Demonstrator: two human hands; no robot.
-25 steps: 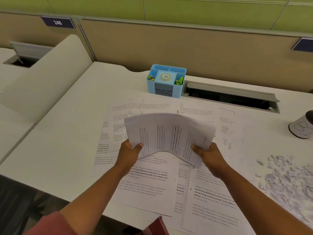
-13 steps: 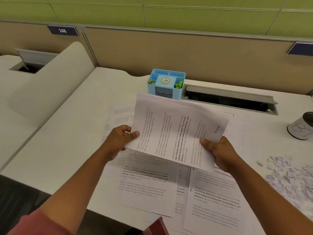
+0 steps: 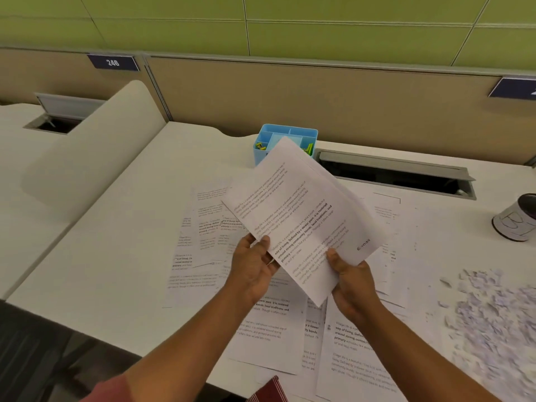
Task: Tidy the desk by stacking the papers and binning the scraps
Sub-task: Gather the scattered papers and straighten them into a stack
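Two hands hold a small sheaf of papers [image 3: 301, 216] above the counter [image 3: 121, 250], tilted so its far corner points toward the blue organiser [image 3: 287, 137] at the back. The left hand [image 3: 255, 265] pinches the near left edge with its thumb on top; the right hand [image 3: 351, 280] grips the near right corner, thumb over the printed face. The hands sit apart, each clamped on its own side of the sheaf.

Many loose sheets [image 3: 261, 335] lie spread flat on the counter below and around the hands, overlapping one another. A heap of scraps [image 3: 493, 314] covers the counter on the right, and a small dark-rimmed bin [image 3: 516, 219] stands beyond it near the right edge of the view.

The step in hand looks like squaring the gathered sheaf. To do it well, I would loosen both grips a little, stand the sheaf on one edge on a bare part of the counter and tap it so the edges line up, then turn it and tap the neighbouring edge. Gripping too hard near the corners is likely to crease the thin pages; too slack a hold may let them fan out and slide. Once square, the sheaf would best be laid well away from the scraps, so no bits get caught between pages as the remaining sheets are added.
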